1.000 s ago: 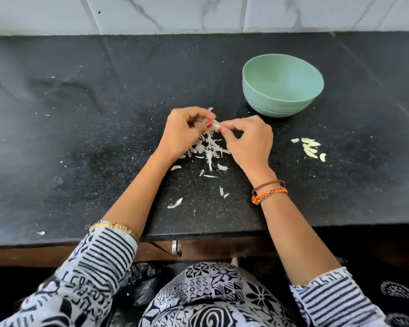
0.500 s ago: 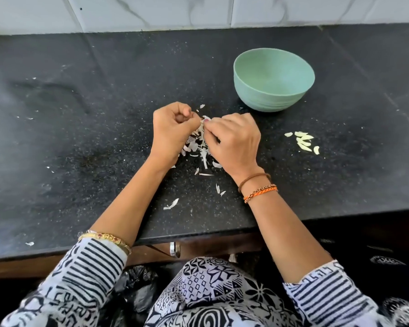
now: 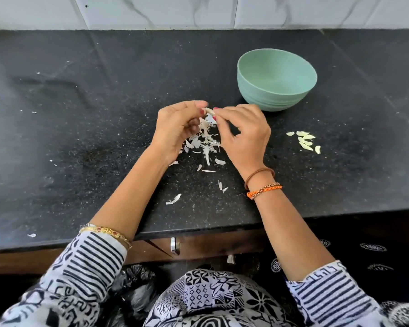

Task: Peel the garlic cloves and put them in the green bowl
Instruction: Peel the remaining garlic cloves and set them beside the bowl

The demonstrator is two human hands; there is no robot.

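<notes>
At frame centre, the left hand point(image 3: 177, 128) and right hand point(image 3: 242, 132) both pinch one garlic clove point(image 3: 209, 111) above scattered skins point(image 3: 204, 143), lower left of the green bowl point(image 3: 276, 90).

Green bowl point(image 3: 276, 90), speckled black counter point(image 3: 104, 114), pale yellow cloves point(image 3: 305, 140), white skins point(image 3: 203, 140), black-and-white striped sleeves point(image 3: 90, 258).

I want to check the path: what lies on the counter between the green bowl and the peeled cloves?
Nothing: in the head view only bare black counter separates the green bowl from the peeled cloves.
</notes>
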